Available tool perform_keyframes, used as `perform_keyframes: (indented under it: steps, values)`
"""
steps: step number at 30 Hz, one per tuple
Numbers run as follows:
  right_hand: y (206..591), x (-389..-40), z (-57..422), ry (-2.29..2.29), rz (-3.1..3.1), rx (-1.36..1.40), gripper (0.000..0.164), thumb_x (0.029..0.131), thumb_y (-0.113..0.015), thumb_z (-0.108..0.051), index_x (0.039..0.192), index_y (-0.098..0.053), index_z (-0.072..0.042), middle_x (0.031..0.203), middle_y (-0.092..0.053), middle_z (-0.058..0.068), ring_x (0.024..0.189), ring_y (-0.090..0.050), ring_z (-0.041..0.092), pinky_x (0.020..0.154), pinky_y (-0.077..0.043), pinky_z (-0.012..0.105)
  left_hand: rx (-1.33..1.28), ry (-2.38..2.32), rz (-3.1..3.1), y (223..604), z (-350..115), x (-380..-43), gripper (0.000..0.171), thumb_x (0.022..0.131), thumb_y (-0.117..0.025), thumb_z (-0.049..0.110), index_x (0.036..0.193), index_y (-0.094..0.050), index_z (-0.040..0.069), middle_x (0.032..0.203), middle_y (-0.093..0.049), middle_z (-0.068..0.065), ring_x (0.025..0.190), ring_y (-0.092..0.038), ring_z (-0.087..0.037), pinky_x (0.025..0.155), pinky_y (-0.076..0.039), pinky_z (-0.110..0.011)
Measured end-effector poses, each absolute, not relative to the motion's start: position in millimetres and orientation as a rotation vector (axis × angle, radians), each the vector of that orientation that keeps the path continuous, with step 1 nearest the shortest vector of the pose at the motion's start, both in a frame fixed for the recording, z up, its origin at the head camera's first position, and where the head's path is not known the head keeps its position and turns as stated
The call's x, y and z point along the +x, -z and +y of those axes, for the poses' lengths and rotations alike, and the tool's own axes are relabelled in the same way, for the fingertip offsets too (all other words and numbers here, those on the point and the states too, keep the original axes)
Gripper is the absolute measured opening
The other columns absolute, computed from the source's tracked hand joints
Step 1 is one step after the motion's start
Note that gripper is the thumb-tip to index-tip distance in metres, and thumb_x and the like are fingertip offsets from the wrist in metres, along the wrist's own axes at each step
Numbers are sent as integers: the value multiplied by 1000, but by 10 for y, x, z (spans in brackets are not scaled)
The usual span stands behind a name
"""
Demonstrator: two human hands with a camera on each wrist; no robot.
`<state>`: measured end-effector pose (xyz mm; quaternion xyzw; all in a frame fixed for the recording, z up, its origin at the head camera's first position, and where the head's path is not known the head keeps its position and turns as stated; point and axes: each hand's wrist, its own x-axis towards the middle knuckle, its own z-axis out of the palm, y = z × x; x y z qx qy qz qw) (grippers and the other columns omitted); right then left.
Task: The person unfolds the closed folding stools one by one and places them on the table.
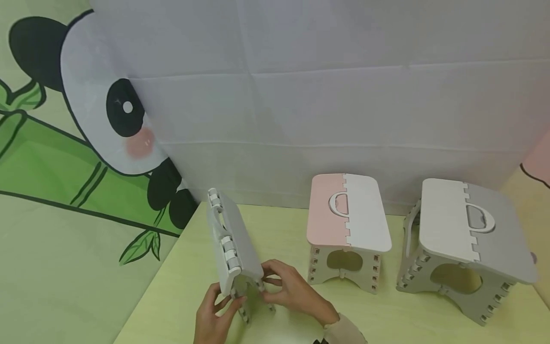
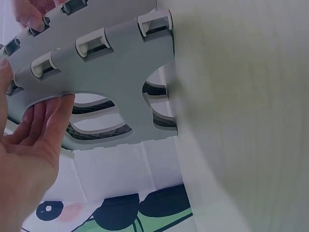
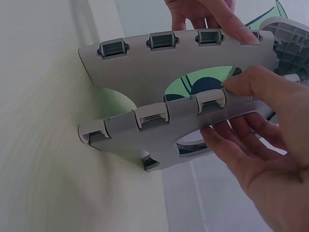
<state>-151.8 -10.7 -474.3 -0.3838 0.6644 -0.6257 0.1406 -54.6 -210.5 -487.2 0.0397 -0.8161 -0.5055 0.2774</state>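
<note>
A white-and-grey folding stool (image 1: 241, 234) stands half-folded on the left part of the table, its two seat halves tilted up against each other at a hinge. My left hand (image 1: 215, 313) grips the left half of the near leg panel, fingers through its cutout in the left wrist view. Opposite it, my right hand (image 1: 290, 289) pinches the right half of that panel (image 3: 178, 113) between thumb and fingers. The panel's halves stand at an angle, with a gap between them. Its feet touch the table in both wrist views.
A pink-and-white folding stool (image 1: 365, 210) stands unfolded to the right of my hands. Farther right is a larger white-and-grey stool (image 1: 444, 220), also unfolded. Behind the pale yellow table (image 1: 172, 286) hangs a cloth (image 1: 301, 105) with a panda print.
</note>
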Motion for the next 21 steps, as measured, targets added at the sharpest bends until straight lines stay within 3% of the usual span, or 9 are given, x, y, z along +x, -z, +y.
perform_keyframes:
  steps: [4, 21]
  values:
    - [4736, -1525, -92, 1806, 1937, -1117, 45, 89, -73, 7, 130, -59, -7, 125, -61, 6, 118, -63, 20, 101, -53, 32, 85, 1353, -2181, 4876, -2122, -545, 46, 75, -85, -11, 114, -65, 3, 110, -70, -5, 108, -62, 2, 81, -60, -25]
    - [4731, -1560, -53, 1804, 1919, -1113, 44, 90, -71, 7, 130, -60, -8, 126, -61, 6, 119, -62, 24, 103, -52, 40, 84, 1330, -2155, 4843, -2167, -485, 45, 74, -86, -11, 112, -66, 4, 109, -69, 1, 107, -63, 1, 80, -60, -24]
